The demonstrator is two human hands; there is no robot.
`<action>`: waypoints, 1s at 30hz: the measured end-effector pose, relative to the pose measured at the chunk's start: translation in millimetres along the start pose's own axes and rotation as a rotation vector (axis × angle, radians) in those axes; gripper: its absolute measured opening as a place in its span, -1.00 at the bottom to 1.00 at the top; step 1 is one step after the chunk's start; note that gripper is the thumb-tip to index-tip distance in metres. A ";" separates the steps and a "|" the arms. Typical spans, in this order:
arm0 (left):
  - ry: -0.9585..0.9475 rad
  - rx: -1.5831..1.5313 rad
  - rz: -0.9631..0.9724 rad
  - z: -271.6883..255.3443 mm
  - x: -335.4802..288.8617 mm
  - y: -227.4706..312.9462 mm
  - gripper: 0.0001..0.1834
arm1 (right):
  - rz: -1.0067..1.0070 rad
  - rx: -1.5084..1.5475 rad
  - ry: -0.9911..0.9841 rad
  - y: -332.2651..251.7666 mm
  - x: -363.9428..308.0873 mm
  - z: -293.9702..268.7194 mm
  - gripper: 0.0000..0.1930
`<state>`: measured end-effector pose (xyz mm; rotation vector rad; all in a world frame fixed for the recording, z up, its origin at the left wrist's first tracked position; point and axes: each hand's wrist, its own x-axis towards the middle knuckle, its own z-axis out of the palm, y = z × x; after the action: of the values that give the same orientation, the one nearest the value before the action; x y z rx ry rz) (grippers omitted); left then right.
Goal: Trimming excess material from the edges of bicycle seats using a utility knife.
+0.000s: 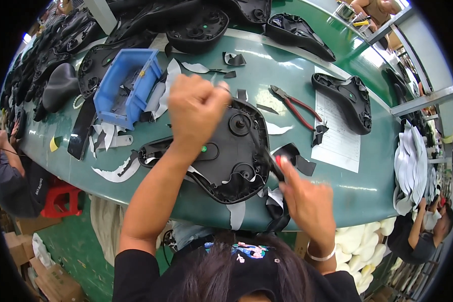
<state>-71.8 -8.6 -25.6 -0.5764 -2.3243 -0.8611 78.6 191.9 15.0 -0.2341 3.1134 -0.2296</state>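
A black bicycle saddle [217, 170] lies underside up on the green table, its cover edge ragged around the rim. My left hand [196, 105] is a fist raised above the saddle's upper left part; what it holds, if anything, is hidden. My right hand [307, 196] is closed around a hand tool [277, 163] with a red part and a dark end. That end meets the saddle's right rim; motion blur hides the tool's exact kind. Black and white cover scraps [296, 158] lie right of the saddle, and more [117, 170] lie to its left.
A blue plastic bin [127, 121] holding scraps stands to the left. Red-handled pliers [299, 111] lie by a printed sheet [337, 146], with another saddle [348, 100] on it. Many saddles [196, 32] crowd the far left. Other people work on both sides.
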 end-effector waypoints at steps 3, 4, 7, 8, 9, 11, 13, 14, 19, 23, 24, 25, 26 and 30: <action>0.052 -0.698 -0.696 -3.8 -0.7 -7.7 -0.66 | -0.052 0.032 0.015 9.0 -6.6 0.4 -0.52; 0.038 -0.891 -0.774 -9.6 -5.0 -3.8 -0.66 | -0.053 0.028 0.018 19.6 6.7 -5.3 -0.52; -0.136 -1.152 -0.886 -32.2 -31.3 9.6 -0.49 | -0.292 -0.056 -0.022 57.2 68.3 -20.0 -0.53; -0.272 -1.026 -0.847 -43.2 -44.7 17.5 -0.45 | -0.401 -0.006 -0.051 66.1 87.2 -24.1 -0.53; -0.348 -0.945 -0.770 -58.9 -51.9 26.3 -0.44 | -0.465 -0.002 -0.145 63.9 95.1 -30.5 -0.56; -0.361 -0.964 -0.377 -66.4 -54.2 17.9 -0.40 | -0.536 -0.070 -0.131 54.3 98.1 -33.4 -0.57; -0.297 -0.834 -0.200 -86.9 -50.4 0.8 -0.40 | -0.596 -0.216 -0.132 50.2 93.2 -38.9 -0.58; -0.230 -0.703 -0.187 -96.1 -49.0 -9.8 -0.40 | -0.591 -0.223 -0.139 51.9 82.0 -42.3 -0.58; 0.373 -1.676 -0.260 -157.4 -8.0 -43.9 -0.59 | -0.249 -0.221 -0.225 33.8 -5.0 -42.4 -0.40; -0.742 -0.329 0.180 -59.0 8.7 -14.2 -0.63 | -0.242 -0.152 -0.179 34.1 7.7 -43.8 -0.48; -0.853 -0.021 0.315 -42.1 7.7 -10.9 -0.72 | -0.231 -0.154 -0.184 37.6 15.5 -43.7 -0.48; -0.883 -0.062 0.323 -30.7 11.7 0.7 -0.75 | -0.279 -0.076 -0.196 42.2 23.1 -43.8 -0.47; -0.886 -0.067 0.326 -20.1 11.6 7.2 -0.75 | -0.327 0.002 -0.207 45.8 29.2 -44.1 -0.47; -0.844 -1.212 -0.546 -4.7 11.0 27.2 -0.81 | -0.263 -0.036 -0.218 49.2 13.9 -33.9 -0.46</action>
<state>-62.6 9.1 -3.6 -0.8877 -2.4238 -2.7832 56.9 242.8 41.3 -0.6260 2.8662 -0.1384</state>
